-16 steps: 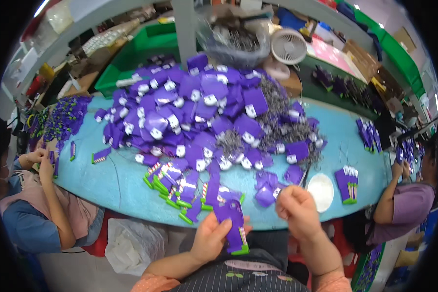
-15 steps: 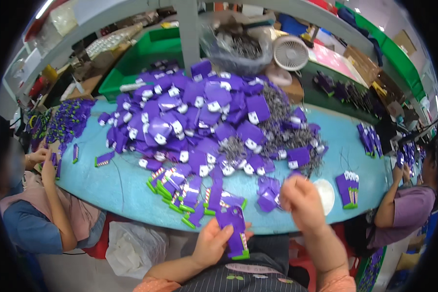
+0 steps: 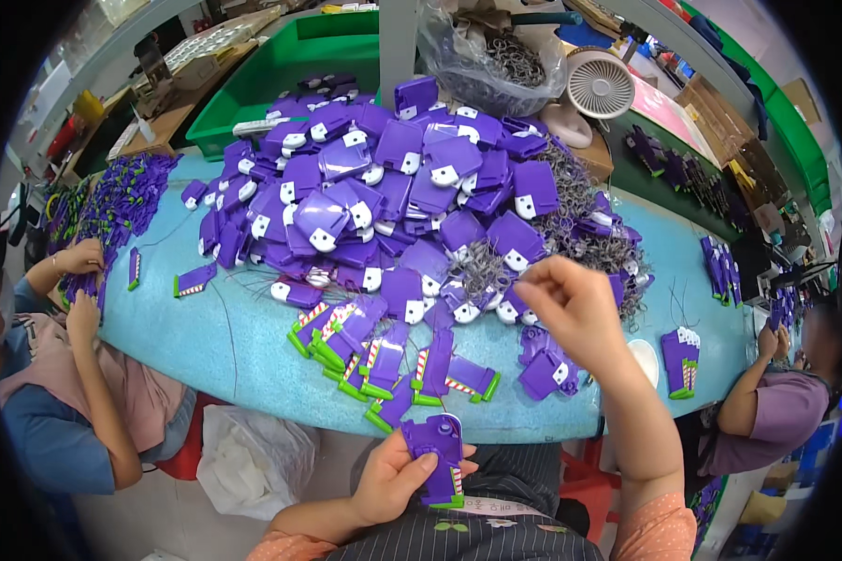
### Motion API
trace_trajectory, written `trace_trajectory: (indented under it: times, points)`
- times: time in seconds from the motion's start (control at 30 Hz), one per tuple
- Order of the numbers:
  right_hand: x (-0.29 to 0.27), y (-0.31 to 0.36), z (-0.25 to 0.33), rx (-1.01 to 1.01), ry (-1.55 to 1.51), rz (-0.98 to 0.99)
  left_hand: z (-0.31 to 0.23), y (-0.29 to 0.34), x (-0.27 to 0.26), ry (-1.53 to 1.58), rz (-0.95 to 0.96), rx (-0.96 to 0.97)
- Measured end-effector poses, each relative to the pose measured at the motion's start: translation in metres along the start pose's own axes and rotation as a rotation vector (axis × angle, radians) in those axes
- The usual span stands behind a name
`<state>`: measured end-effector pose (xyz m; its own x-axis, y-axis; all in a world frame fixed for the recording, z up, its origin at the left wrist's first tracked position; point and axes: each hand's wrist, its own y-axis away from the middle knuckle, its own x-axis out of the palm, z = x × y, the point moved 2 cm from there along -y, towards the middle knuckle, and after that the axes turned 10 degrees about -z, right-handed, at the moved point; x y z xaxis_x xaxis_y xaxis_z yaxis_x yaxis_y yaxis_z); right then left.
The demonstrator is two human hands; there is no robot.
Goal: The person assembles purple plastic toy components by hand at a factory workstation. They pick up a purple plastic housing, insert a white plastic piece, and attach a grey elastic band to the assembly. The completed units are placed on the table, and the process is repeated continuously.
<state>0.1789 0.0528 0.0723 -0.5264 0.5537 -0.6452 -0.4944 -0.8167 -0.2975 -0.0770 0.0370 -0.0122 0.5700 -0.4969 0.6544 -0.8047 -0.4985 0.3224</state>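
Observation:
My left hand is closed around a purple plastic casing close to my body. The casing has a green foot, a red-and-white striped edge and a round boss at its top. Above the near side of the pile, my right hand has its thumb and forefinger drawn together in a pinch; anything between the tips is too small to make out. Small grey wiry parts lie by those fingertips. Beyond them spreads a heap of purple casings with white corners. Several green-footed casings lie in front of the heap.
A blue-topped table carries everything. Two purple pieces lie beneath my right forearm, near a white round disc. At the back are a green tray, a bag of grey parts and a fan. Co-workers sit at both sides.
My right hand has moved forward and a little left, from the near table edge to over the pile. The casing in my left hand now shows a different face. The whole view has shifted slightly.

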Motion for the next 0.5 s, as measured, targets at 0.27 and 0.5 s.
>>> trace_trajectory:
  times: [0.27,0.5]
  points:
    - [0.046,0.020,0.016,-0.521,0.458,-0.055,0.006,0.011,0.028,-0.002,0.065,-0.004]
    - [0.024,-0.029,0.002,-0.456,0.291,-0.330,0.009,0.024,0.022,-0.043,-0.044,0.031]
